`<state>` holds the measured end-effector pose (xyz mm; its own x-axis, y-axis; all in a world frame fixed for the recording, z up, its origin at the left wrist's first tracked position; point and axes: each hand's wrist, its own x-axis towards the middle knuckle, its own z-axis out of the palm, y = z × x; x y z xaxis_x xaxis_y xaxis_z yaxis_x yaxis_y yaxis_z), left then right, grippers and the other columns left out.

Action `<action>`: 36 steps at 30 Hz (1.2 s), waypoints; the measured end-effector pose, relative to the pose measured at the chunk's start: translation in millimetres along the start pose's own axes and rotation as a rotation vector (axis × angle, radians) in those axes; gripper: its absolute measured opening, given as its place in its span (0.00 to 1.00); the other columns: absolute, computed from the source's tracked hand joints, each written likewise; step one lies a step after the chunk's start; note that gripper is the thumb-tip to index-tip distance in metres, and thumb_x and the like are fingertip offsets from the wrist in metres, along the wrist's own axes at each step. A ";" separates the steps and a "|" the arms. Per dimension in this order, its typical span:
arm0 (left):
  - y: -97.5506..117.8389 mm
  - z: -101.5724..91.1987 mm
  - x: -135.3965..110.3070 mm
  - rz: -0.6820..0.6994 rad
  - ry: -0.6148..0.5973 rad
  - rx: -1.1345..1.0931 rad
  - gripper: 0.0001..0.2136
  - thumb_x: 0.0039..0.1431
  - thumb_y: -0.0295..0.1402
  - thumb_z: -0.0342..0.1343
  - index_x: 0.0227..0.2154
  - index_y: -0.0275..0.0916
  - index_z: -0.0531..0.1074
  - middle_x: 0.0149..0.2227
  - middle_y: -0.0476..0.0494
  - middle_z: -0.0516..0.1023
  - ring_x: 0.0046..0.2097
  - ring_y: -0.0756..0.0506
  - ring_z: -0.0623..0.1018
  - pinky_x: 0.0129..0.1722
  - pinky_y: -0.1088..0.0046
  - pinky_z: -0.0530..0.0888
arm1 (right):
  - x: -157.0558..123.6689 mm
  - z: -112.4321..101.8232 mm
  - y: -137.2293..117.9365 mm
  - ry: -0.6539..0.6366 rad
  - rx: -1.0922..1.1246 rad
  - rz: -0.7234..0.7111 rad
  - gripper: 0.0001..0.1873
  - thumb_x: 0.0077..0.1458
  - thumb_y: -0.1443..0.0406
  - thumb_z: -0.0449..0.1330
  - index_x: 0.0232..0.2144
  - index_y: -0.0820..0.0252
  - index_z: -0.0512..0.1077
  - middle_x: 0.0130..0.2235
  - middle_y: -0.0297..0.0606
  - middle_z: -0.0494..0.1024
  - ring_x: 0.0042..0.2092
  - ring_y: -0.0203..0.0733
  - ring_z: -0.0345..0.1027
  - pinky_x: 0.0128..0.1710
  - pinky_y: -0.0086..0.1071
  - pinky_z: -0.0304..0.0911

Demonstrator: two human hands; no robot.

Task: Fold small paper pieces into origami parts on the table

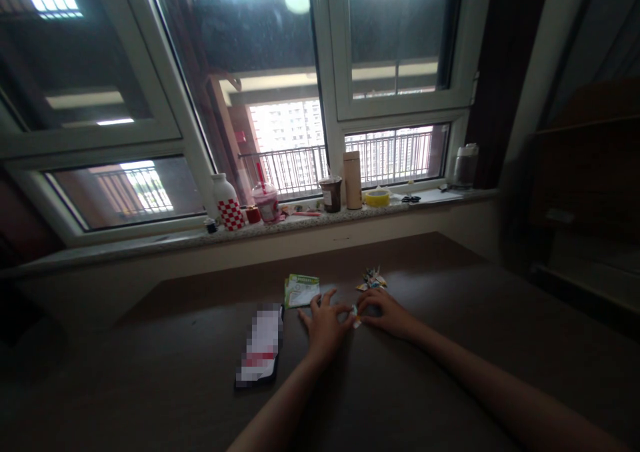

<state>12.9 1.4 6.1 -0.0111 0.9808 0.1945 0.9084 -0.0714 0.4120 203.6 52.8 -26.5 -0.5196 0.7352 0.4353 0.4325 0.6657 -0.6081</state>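
Note:
Over the dark table, my left hand (327, 325) and my right hand (387, 311) meet at a small white, green and orange piece of folded paper (356, 317). Thumb and fingertip of each hand pinch it from either side; its exact shape is too small to make out. The other fingers of my left hand are spread towards a green-and-white packet (303, 291), which lies flat beyond them. Just past my right hand sits a little heap of similar colourful pieces (373, 279). A phone (261, 345) with a blurred-out screen lies left of my left hand.
The brown table (175, 372) ends before a stone window sill (200, 237). On the sill stand a red-and-white checked bottle (227, 202), a pink drink cup (267, 202), a dark drink cup (331, 194), a tan flask (353, 180) and a yellow container (377, 199).

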 end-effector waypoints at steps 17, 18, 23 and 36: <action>-0.1 -6.1 -2.4 0.004 -0.060 -0.025 0.10 0.55 0.44 0.59 0.40 0.61 0.78 0.64 0.56 0.63 0.66 0.33 0.55 0.59 0.29 0.42 | -5.6 -4.0 -21.7 0.011 -0.230 -0.083 0.10 0.57 0.67 0.60 0.37 0.49 0.80 0.42 0.36 0.80 0.51 0.47 0.67 0.54 0.45 0.60; 0.4 -6.2 -3.1 0.005 -0.053 -0.019 0.10 0.55 0.43 0.59 0.40 0.60 0.78 0.64 0.55 0.63 0.66 0.34 0.54 0.60 0.30 0.42 | -5.6 -3.8 -22.1 0.013 -0.236 -0.081 0.10 0.56 0.67 0.60 0.37 0.49 0.80 0.43 0.36 0.80 0.51 0.47 0.67 0.53 0.45 0.60; 0.4 -6.9 -4.4 0.031 -0.017 -0.009 0.07 0.55 0.43 0.59 0.36 0.59 0.79 0.62 0.55 0.65 0.65 0.34 0.56 0.60 0.30 0.42 | -5.7 -2.7 -24.3 0.016 -0.268 -0.075 0.11 0.56 0.68 0.60 0.37 0.50 0.80 0.43 0.36 0.80 0.52 0.48 0.66 0.54 0.45 0.60; 0.5 -0.1 -3.1 0.022 0.002 0.001 0.06 0.55 0.44 0.59 0.32 0.55 0.79 0.62 0.55 0.66 0.65 0.34 0.57 0.58 0.28 0.43 | -3.7 3.8 -22.4 0.024 -0.267 -0.036 0.10 0.58 0.67 0.59 0.37 0.50 0.80 0.43 0.38 0.79 0.51 0.48 0.66 0.53 0.46 0.60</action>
<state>13.3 -1.7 5.8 0.0081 0.9786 0.2055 0.9087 -0.0930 0.4070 193.1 34.7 -17.1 -0.5220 0.7113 0.4708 0.5950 0.6991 -0.3965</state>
